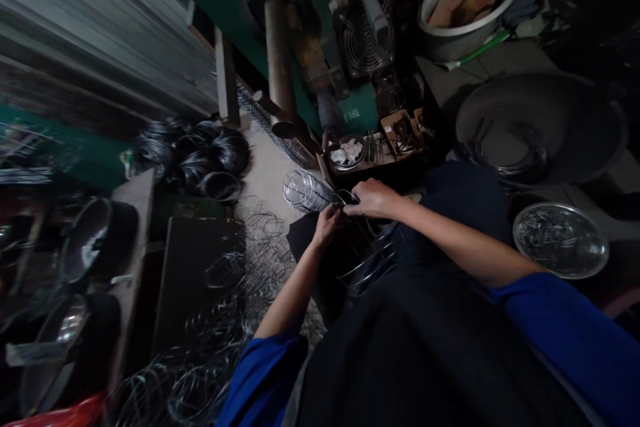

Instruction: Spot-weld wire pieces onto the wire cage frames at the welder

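Note:
Above my lap, my left hand (327, 223) and my right hand (373, 200) are closed with their fingertips almost touching. A thin curved wire (346, 196) loops up between them, pinched in the fingers; its ends are hidden. Just beyond my left hand lies a shiny coil of wire (305, 191), like a long spring. Several loose metal wires (373, 263) rest across my dark apron, below the right hand.
A dark machine (360, 107) stands ahead, with a small dish of white scraps (349, 153) on its ledge. Wire bundles (200, 153) and tangled offcuts (250, 253) cover floor at left. A large dark pan (540, 127) and a steel bowl of metal pieces (560, 240) stand right.

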The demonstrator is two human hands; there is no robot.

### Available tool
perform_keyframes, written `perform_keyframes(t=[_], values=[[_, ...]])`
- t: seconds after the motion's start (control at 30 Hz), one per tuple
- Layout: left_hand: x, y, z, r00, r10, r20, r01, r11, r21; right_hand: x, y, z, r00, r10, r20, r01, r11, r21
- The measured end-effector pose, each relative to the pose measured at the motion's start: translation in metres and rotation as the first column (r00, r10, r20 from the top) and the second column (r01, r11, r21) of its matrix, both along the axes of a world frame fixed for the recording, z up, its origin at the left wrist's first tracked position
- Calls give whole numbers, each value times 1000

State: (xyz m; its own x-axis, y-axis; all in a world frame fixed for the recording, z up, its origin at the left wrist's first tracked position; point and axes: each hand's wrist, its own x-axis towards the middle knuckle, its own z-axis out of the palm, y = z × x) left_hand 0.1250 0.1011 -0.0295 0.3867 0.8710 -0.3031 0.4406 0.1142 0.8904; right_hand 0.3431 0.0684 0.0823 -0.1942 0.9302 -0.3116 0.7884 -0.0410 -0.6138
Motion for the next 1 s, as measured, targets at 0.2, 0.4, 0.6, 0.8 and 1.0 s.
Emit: perform_keyframes(t=[0.2,0.4,0.6,0.8,1.0], values=[[3,20,47,981,12,-195,57,937,344,48,4,-27,989,-55,-140,95,950,299],[29,25,72,953,-45,-298,182,874,451,54,6,-54,992,-109,-67,127,888,441],[36,32,65,950,-6,-311,169,850,499,62,17,-53,959,-176,-223,250,896,367],[31,25,66,946,48,-321,139,833,536,61,17,-46,947,-185,-264,265,913,310],[27,12,71,923,88,-374,150,814,561,44,8,-51,987,-158,3,136,864,485]])
